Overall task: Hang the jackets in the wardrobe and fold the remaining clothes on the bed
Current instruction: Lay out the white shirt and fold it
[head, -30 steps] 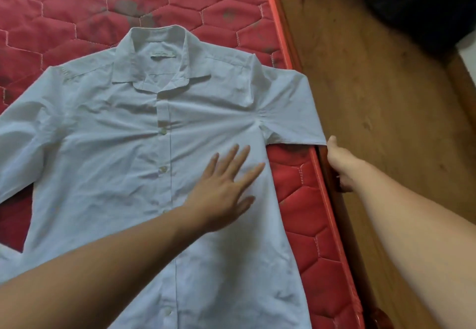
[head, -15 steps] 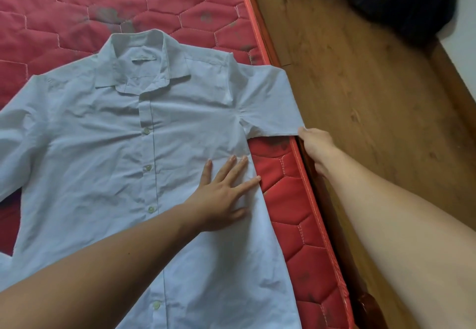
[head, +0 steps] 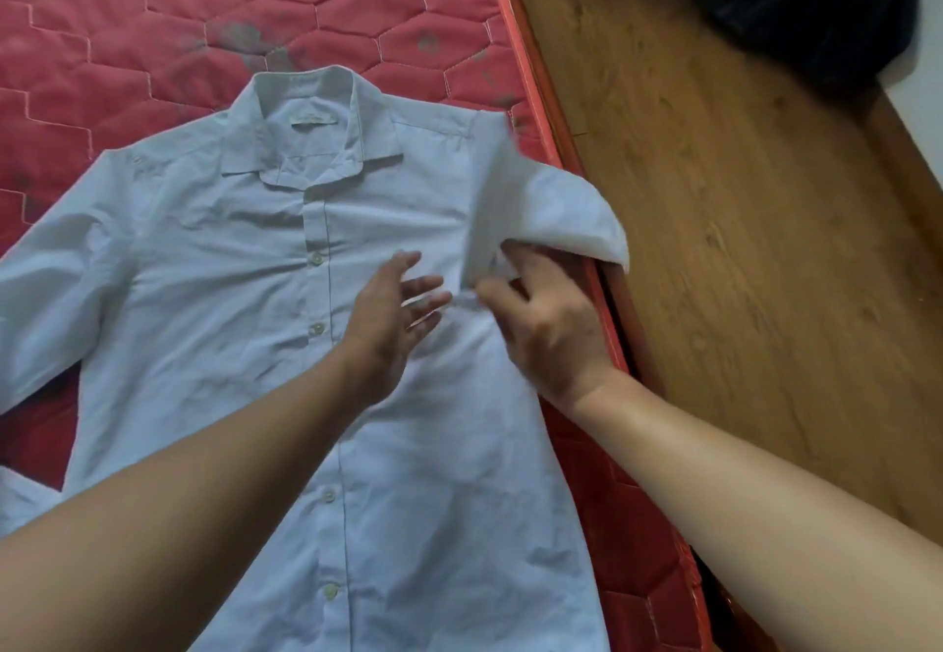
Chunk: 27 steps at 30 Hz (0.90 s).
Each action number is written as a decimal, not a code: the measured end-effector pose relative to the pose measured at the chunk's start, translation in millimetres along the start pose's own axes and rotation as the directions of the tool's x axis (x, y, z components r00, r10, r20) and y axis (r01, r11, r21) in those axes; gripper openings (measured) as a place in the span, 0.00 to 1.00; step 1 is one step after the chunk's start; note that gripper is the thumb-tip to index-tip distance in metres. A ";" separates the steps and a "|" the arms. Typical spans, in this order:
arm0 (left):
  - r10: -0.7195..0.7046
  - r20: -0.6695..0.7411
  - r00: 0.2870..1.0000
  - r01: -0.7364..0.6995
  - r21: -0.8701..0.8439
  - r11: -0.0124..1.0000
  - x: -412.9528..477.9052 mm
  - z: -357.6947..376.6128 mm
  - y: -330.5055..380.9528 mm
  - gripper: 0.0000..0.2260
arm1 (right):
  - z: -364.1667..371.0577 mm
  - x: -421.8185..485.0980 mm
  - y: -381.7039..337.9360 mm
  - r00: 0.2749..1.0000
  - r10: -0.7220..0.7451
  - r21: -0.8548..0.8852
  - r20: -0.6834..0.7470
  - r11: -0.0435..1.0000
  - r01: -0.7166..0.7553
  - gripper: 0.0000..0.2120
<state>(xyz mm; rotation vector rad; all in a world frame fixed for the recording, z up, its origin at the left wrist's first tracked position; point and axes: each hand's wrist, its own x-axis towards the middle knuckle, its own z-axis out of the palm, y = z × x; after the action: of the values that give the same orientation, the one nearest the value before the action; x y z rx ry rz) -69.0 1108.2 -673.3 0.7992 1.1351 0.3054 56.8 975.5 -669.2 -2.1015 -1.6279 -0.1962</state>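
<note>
Pinching the sleeve point(head: 561, 212), right hand point(head: 553, 332) holds it up.

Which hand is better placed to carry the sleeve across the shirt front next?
Right. The right hand grips the lifted sleeve, so it can probably sweep it across the shirt. The left hand is open over the shirt front, holding nothing.

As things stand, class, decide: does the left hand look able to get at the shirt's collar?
Probably yes. The left hand is open over the shirt front, and only flat cloth lies between it and the collar; the right hand grips the sleeve aside.
</note>
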 end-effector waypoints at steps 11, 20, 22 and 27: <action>0.195 0.004 0.981 -0.180 0.396 0.900 0.4 -64.9 -8.7 0.29 | 12.9 -9.5 -9.2 0.637 0.677 0.508 0.369 0.426 -0.748 0.11; 0.049 0.006 0.999 -0.046 0.459 0.887 -22.4 -72.7 -17.4 0.12 | 9.8 64.2 -11.9 0.268 0.766 0.690 0.584 -0.295 -0.662 0.12; -0.063 -0.056 0.996 0.079 0.342 0.936 -26.6 -77.8 -11.5 0.09 | -3.2 38.1 -32.7 0.503 0.628 0.694 0.594 -0.083 -0.716 0.17; -0.243 -0.020 0.970 0.242 0.216 0.946 -51.7 -97.8 -2.7 0.12 | -24.1 -57.3 -58.0 0.732 -0.001 0.385 0.681 0.851 -0.357 0.10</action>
<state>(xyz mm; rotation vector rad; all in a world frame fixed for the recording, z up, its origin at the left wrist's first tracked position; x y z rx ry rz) -178.4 1115.7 -658.1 0.8400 1.2600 -0.0290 -10.2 925.3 -654.4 -1.9811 -1.5521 1.0596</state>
